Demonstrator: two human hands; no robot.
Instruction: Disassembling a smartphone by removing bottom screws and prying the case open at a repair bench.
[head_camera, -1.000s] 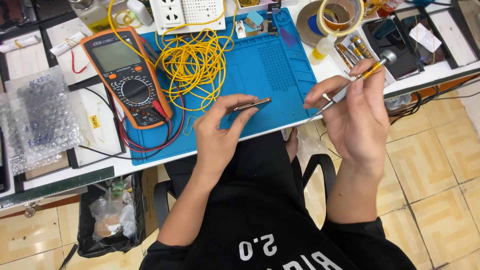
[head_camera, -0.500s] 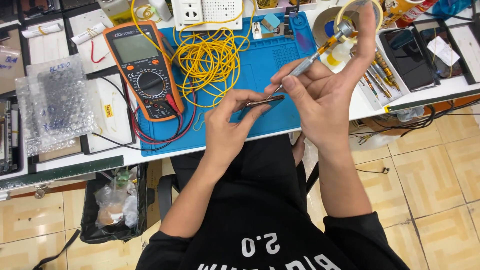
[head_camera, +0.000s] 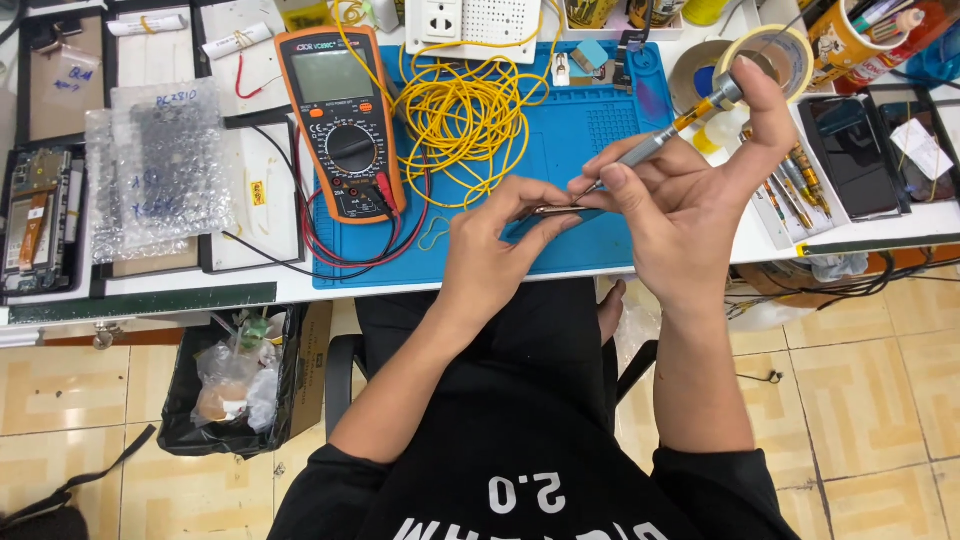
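The black bin bag (head_camera: 225, 385) under the bench holds crumpled plastic; the cup (head_camera: 850, 40) at the far right holds pens. My left hand (head_camera: 495, 250) pinches the thin phone (head_camera: 560, 210) edge-on over the blue mat's (head_camera: 600, 130) near edge, and my right hand (head_camera: 690, 205), lower than a moment ago, grips the precision screwdriver (head_camera: 665, 135), tip at the phone

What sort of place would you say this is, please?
Probably an electronics repair bench: an orange multimeter on a blue work mat, and the right hand working a precision screwdriver.
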